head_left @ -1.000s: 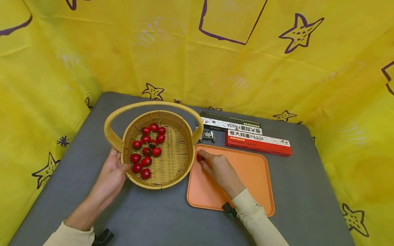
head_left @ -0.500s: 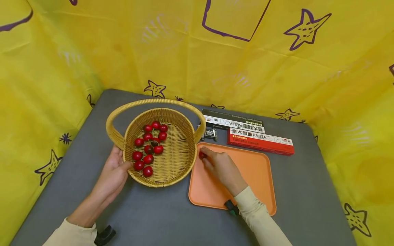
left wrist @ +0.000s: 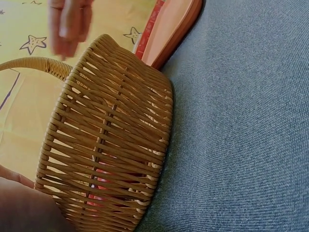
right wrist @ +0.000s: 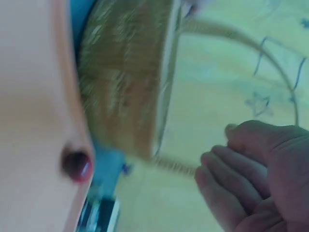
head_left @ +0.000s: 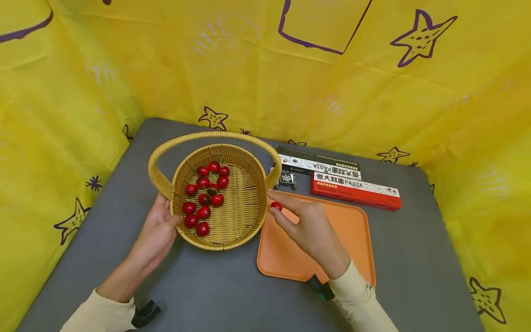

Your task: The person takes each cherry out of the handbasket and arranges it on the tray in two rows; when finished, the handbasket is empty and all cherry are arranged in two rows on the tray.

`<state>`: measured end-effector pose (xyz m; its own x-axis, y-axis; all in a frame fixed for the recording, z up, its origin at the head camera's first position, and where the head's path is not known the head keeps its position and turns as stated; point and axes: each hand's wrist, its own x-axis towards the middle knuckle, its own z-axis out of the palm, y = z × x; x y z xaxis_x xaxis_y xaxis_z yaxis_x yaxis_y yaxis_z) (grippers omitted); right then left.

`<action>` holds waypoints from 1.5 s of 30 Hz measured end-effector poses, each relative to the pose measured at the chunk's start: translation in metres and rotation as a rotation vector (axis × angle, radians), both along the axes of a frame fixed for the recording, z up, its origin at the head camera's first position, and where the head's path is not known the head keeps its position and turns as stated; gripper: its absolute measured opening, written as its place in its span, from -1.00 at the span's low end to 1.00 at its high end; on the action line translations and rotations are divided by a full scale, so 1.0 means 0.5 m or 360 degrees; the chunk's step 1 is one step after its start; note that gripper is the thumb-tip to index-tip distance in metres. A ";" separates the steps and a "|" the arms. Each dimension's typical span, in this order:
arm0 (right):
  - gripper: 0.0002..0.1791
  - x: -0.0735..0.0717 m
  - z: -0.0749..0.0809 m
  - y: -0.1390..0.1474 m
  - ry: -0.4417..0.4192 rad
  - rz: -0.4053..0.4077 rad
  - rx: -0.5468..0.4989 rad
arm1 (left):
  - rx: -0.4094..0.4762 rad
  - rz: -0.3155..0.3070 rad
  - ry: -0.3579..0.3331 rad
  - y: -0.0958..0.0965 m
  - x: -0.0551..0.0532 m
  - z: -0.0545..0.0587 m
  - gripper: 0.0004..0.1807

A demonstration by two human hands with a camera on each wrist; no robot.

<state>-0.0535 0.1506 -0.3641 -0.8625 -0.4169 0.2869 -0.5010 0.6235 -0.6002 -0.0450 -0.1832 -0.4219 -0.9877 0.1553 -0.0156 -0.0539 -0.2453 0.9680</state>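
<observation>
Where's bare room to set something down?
The table is bare on the near side of the basket and right of the tray. The basket's right half is bare; cherries crowd its left. Pasta boxes crowd behind the tray.

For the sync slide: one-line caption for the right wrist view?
Right hand, apart from a lone cherry on the tray, basket alongside.

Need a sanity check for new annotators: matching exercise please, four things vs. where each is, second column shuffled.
Things:
1. Left hand
2. Lone cherry
3. Cherry group
4. Red-and-white pasta box

Places:
A. Inside the basket
B. Just beyond the far edge of the orange tray
C. Gripping the basket's side at the rim
D. On the tray, near its edge

Pairs: 1-C, 2-D, 3-A, 4-B
</observation>
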 end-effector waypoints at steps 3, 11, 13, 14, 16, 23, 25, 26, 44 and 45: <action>-0.51 0.000 0.004 -0.036 -0.0061 0.0156 -0.0098 | 0.0008 0.0017 0.0013 -0.002 0.000 -0.001 0.02; -0.52 -0.034 -0.028 -0.131 -0.0623 0.0552 -0.0403 | 0.0005 0.0029 -0.0032 0.001 0.004 0.002 -0.01; -0.52 -0.042 -0.038 -0.149 -0.0700 0.0619 -0.0416 | 0.0006 0.0033 -0.0045 0.002 0.005 0.002 -0.02; -0.53 -0.044 -0.041 -0.157 -0.0713 0.0645 -0.0404 | 0.0006 0.0035 -0.0048 0.002 0.005 0.002 -0.02; -0.54 -0.050 -0.047 -0.169 -0.0738 0.0665 -0.0374 | 0.0007 0.0034 -0.0049 0.003 0.004 0.003 -0.01; -0.53 -0.078 -0.064 -0.180 -0.0672 0.0433 -0.0280 | 0.0002 0.0046 -0.0054 0.003 0.005 0.005 0.00; -0.53 -0.090 -0.069 -0.180 -0.0625 0.0366 -0.0259 | 0.0000 0.0039 -0.0052 0.001 0.006 0.005 0.00; -0.53 -0.096 -0.071 -0.181 -0.0602 0.0344 -0.0235 | -0.0001 0.0038 -0.0055 0.001 0.006 0.005 0.00; -0.60 -0.140 -0.103 -0.217 -0.0594 0.0223 0.0077 | 0.0002 0.0020 -0.0044 0.002 0.005 0.000 -0.04; -0.60 -0.142 -0.106 -0.220 -0.0583 0.0229 0.0100 | 0.0006 0.0022 -0.0041 0.002 0.005 -0.001 -0.04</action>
